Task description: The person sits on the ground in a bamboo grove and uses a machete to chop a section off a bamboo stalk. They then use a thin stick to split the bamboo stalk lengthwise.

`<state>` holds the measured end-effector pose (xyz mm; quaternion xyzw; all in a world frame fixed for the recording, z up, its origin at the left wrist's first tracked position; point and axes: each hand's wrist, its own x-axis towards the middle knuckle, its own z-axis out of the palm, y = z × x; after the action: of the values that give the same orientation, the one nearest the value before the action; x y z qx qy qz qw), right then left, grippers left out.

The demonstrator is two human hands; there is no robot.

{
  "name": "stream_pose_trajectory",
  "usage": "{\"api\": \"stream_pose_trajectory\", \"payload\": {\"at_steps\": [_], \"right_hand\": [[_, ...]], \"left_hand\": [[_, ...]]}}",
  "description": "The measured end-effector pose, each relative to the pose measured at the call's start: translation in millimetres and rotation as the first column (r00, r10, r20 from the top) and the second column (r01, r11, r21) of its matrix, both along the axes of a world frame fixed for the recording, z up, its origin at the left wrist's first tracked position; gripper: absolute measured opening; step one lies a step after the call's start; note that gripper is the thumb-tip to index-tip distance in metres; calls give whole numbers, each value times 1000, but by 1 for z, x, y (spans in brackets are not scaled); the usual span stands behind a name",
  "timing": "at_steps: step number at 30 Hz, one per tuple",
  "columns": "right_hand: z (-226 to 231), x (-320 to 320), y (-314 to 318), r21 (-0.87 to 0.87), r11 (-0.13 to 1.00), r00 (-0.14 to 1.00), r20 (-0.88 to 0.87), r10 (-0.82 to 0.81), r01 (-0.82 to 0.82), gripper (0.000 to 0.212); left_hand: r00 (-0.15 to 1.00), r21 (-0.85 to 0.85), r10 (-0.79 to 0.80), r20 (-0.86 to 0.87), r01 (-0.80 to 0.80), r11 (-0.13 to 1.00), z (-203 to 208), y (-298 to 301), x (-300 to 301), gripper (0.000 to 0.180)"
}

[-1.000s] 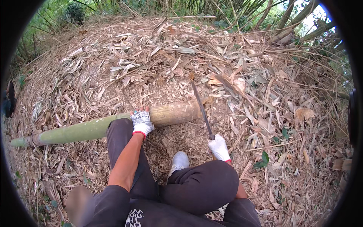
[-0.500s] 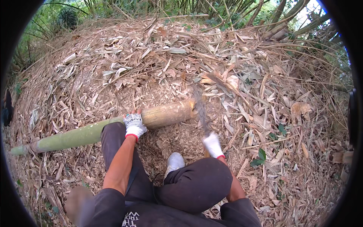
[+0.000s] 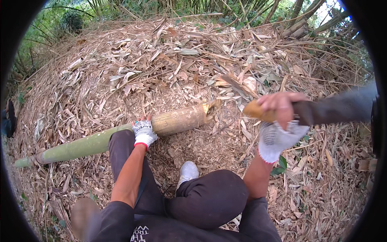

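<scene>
A thick bamboo pole [image 3: 82,146] slants across the ground in front of me, green on the left and tan toward its right end. My left hand [image 3: 144,132], in a white fingerless work glove with red trim, is wrapped over the pole's top beside my knee. The pole's right end [image 3: 207,111] is chopped and splintered, with pale wood showing. Off to the right, my right hand [image 3: 280,127], gloved alike, grips the wooden handle of a machete [image 3: 332,109]. Its dark, broad blade is raised, pointing right, blurred by motion and cut off at the picture's rim.
Dry bamboo leaves and chips [image 3: 161,70] cover the ground. Bamboo stems [image 3: 298,24] and brush stand at the back and right. My white shoe [image 3: 188,171] is near the pole, and another dark shoe [image 3: 10,115] shows at the far left.
My right hand has swung the machete up and to the right, away from the pole's cut end. My left hand stays in place on the pole.
</scene>
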<state>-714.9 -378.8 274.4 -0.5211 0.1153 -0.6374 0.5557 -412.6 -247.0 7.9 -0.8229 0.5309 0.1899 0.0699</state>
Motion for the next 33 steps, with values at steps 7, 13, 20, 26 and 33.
{"api": "stream_pose_trajectory", "payload": {"at_steps": [7,13,20,26,33], "right_hand": [[-154,-14,68,224,844,-231,-899,372,488,32],[-266,-72,94,260,882,-217,-906,364,393,33],[-166,-8,65,74,886,-111,-984,139,458,25],[-17,24,-17,-46,989,987,-76,-144,140,33],[-139,0,44,124,910,-344,-899,272,395,38]], "left_hand": [[1000,54,-3,21,2,999,1,-6,3,106],[1000,57,7,1,-7,998,5,-4,-1,100],[997,-78,8,82,-2,997,5,2,-7,88],[997,-44,-11,80,15,999,5,3,-8,91],[999,-53,11,53,-9,999,8,5,-9,88]]}}
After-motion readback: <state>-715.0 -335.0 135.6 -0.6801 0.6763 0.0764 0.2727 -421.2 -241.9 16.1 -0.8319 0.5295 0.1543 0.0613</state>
